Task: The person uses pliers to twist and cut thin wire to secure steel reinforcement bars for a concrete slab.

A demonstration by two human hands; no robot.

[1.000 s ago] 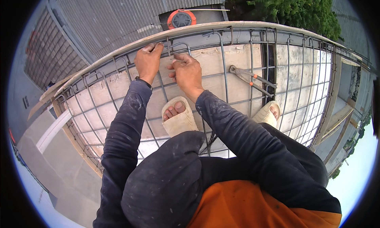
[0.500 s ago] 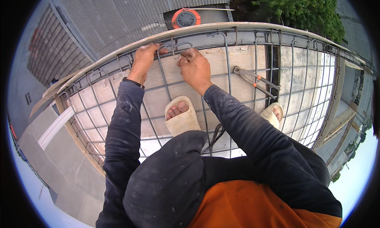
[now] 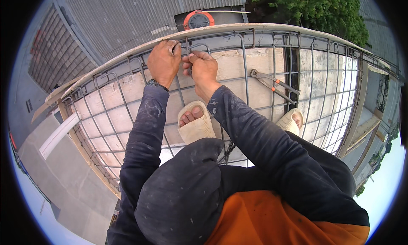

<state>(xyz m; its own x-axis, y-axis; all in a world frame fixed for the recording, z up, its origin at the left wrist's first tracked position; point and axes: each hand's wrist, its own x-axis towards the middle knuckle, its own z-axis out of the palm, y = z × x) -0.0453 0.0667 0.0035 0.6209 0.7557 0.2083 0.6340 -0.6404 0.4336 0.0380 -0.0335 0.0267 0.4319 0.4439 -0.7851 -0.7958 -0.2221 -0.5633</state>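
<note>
Both hands work close together at the far edge of a steel rebar mesh, laid over plywood boards. My left hand is closed beside a hooked bar end, its back toward me and its fingertips curled; what they pinch is hidden. To its right, my right hand has its fingers bent against the upright bar between the hands. Anything held in them is too small to name. End-cutting pincers with orange and black handles lie on the mesh, right of my right hand.
My sandalled feet rest on the mesh, the left sandal just below my hands. A bundle of dark tie wire hangs by my knee. Along the far side runs a board edge, beyond which lie a corrugated roof and a tree.
My left hand has turned over and shifted slightly right, its back now showing. My right hand has moved a little left, its fingers nearer the left hand.
</note>
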